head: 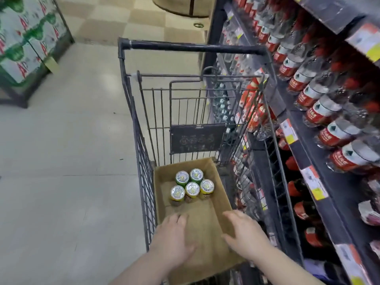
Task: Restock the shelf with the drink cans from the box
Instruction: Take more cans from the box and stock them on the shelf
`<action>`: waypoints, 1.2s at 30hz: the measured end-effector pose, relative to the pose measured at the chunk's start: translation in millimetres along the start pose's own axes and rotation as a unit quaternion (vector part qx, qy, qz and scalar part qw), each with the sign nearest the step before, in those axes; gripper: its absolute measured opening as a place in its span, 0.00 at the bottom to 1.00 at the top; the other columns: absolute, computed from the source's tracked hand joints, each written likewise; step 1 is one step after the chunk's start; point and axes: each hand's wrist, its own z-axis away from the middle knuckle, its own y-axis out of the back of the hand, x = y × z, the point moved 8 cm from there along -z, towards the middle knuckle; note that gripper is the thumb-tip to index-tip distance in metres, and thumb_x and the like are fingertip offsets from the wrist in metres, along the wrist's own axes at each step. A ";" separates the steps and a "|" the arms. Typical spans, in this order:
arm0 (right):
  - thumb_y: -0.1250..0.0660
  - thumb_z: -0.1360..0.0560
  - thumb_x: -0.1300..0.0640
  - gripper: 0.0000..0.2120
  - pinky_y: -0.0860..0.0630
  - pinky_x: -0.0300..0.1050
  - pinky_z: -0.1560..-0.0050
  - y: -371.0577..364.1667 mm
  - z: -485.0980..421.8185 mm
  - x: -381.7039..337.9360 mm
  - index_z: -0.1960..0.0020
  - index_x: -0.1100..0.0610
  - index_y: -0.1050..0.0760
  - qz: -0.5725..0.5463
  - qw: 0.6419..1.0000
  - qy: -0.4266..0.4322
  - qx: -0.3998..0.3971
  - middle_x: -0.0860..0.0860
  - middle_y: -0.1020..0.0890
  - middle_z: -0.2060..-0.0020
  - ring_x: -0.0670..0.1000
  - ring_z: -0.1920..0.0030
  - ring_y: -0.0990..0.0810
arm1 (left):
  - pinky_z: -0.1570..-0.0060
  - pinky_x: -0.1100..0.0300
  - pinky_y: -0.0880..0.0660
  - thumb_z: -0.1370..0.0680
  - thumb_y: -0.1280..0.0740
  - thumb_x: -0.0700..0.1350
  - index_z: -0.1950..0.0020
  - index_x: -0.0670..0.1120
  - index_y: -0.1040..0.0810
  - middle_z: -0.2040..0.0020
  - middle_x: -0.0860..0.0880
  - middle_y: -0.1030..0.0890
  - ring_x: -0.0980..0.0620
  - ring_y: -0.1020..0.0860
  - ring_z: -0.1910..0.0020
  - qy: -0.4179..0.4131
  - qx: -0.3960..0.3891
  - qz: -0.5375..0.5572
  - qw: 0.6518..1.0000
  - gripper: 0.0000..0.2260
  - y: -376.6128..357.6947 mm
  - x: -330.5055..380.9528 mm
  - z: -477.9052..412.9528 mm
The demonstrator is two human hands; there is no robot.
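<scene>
Head view shows five cans (pixel 192 187) standing upright toward the far-left corner of the box (pixel 219 182), straight ahead of both hands at its near end, the left hand (pixel 174 233) nearer, the right hand (pixel 245 233) alongside, both spread open and holding nothing.

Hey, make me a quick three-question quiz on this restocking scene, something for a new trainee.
1. How many green-and-yellow drink cans stand in the brown cardboard box?
2. True or false: the left hand grips a can.
3. The box sits in: A) a plastic crate, B) the dark wire shopping cart, C) a wooden pallet.
Key: 1. five; 2. false; 3. B.
</scene>
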 end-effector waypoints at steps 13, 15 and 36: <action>0.37 0.25 0.48 0.27 0.38 0.46 0.30 -56.8 -174.2 32.4 0.28 0.49 0.38 -0.035 0.994 0.098 -0.012 0.48 0.33 0.30 0.50 0.31 0.34 | 0.28 0.54 0.44 0.35 0.23 0.51 0.23 0.46 0.51 0.24 0.46 0.42 0.47 0.45 0.25 0.249 0.158 0.306 0.905 0.50 -93.1 -86.2 -171.5; 0.36 0.25 0.49 0.26 0.38 0.45 0.29 -66.0 -186.1 38.2 0.29 0.49 0.36 -0.070 0.992 0.103 0.003 0.47 0.33 0.31 0.49 0.31 0.34 | 0.27 0.54 0.44 0.37 0.21 0.49 0.23 0.45 0.52 0.24 0.44 0.42 0.47 0.46 0.24 0.259 0.177 0.333 0.889 0.53 -104.0 -104.2 -191.5; 0.31 0.30 0.40 0.42 0.61 0.52 0.27 -108.1 -253.5 17.7 0.24 0.51 0.49 -0.014 0.987 0.145 0.067 0.47 0.40 0.26 0.55 0.23 0.56 | 0.63 0.67 0.27 0.52 0.24 0.56 0.62 0.71 0.25 0.62 0.66 0.19 0.69 0.22 0.64 0.300 0.385 0.612 0.622 0.23 -89.7 -66.5 -104.4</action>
